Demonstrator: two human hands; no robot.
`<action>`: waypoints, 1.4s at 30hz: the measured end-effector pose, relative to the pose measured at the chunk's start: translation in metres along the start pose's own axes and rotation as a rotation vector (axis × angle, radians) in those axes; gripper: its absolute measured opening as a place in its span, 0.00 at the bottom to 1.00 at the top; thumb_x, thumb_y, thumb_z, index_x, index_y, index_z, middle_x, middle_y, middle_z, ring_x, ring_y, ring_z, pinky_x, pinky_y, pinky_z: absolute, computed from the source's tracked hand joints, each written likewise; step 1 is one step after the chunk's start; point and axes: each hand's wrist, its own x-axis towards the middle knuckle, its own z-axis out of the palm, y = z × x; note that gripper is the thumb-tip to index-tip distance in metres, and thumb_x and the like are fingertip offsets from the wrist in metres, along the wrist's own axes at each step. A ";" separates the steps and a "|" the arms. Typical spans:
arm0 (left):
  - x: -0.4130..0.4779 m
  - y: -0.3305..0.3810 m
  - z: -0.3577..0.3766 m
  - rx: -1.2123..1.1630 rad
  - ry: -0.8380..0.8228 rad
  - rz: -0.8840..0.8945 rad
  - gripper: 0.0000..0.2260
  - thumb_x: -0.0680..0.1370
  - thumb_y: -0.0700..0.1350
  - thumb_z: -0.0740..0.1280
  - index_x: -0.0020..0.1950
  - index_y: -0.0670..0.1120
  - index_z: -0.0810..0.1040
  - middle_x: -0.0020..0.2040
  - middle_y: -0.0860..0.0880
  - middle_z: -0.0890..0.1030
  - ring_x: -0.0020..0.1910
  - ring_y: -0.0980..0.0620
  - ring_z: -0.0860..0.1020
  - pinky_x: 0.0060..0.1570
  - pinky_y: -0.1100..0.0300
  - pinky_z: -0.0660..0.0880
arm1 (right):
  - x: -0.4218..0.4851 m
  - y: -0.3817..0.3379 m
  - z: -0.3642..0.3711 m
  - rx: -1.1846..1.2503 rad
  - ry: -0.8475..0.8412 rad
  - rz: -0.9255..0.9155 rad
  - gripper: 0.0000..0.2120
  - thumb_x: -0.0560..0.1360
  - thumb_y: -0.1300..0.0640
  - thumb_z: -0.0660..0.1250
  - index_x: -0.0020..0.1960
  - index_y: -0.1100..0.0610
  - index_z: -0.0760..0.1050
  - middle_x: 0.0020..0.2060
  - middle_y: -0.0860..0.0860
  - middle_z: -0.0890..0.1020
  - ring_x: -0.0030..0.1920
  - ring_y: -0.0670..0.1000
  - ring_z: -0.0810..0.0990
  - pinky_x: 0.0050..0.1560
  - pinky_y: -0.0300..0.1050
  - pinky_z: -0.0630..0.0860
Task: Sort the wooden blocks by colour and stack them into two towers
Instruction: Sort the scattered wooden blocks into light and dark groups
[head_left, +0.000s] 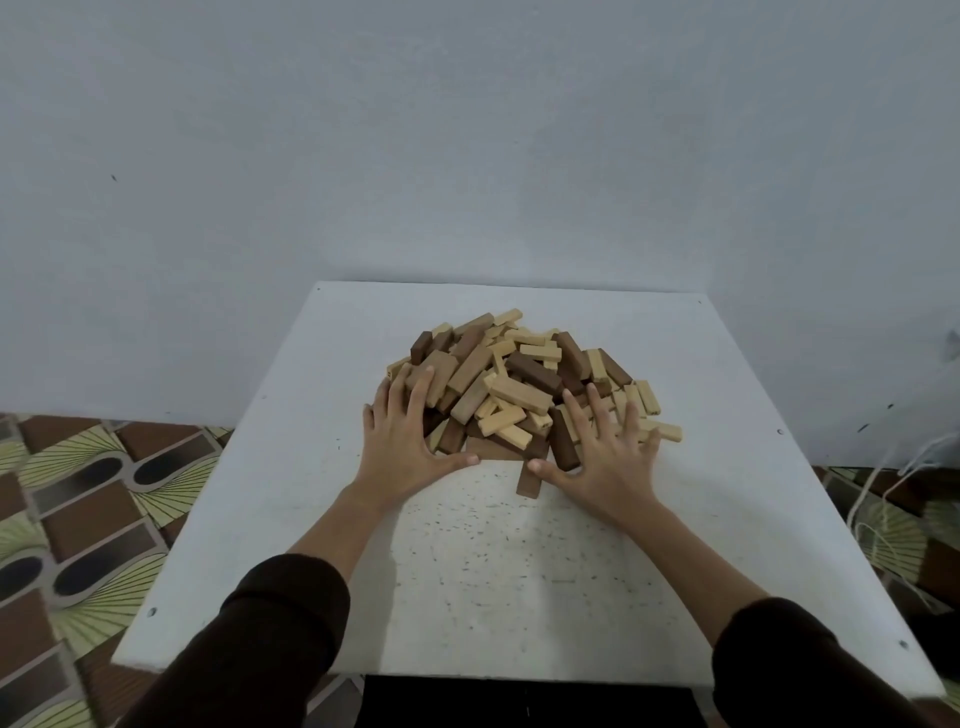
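Observation:
A loose heap of wooden blocks (524, 379) lies on the far half of the white table (519, 571). Light, pale blocks and dark brown blocks are mixed together in it. My left hand (405, 441) rests flat against the heap's near left side, fingers spread and straight, thumb pointing right. My right hand (602, 452) lies flat on the heap's near right side, fingers spread over several pale blocks. One dark block (529, 480) sticks out toward me between the two thumbs. Neither hand grips a block.
A plain grey wall stands right behind the table. Patterned floor tiles (88, 519) show to the left, and loose white string (883, 499) hangs at the right. The table's near half is bare, speckled board.

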 end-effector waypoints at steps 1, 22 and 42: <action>0.002 -0.001 0.000 -0.002 -0.003 0.003 0.54 0.59 0.82 0.55 0.77 0.52 0.50 0.77 0.45 0.56 0.75 0.39 0.55 0.69 0.39 0.58 | 0.002 0.000 0.000 0.001 -0.004 0.000 0.55 0.50 0.17 0.26 0.74 0.38 0.33 0.77 0.46 0.41 0.75 0.64 0.42 0.68 0.72 0.48; 0.041 -0.005 0.007 0.001 -0.056 0.010 0.54 0.59 0.82 0.53 0.77 0.53 0.49 0.77 0.45 0.54 0.75 0.39 0.53 0.70 0.37 0.56 | 0.043 0.003 0.000 0.043 -0.002 -0.015 0.55 0.51 0.17 0.28 0.75 0.39 0.37 0.77 0.46 0.42 0.75 0.64 0.40 0.68 0.72 0.45; -0.019 0.075 0.004 -0.147 0.331 0.303 0.12 0.76 0.44 0.60 0.49 0.39 0.79 0.47 0.44 0.78 0.48 0.50 0.72 0.46 0.54 0.75 | -0.010 0.027 -0.002 0.363 0.327 -0.160 0.14 0.72 0.63 0.65 0.58 0.64 0.75 0.57 0.58 0.76 0.58 0.60 0.73 0.57 0.54 0.71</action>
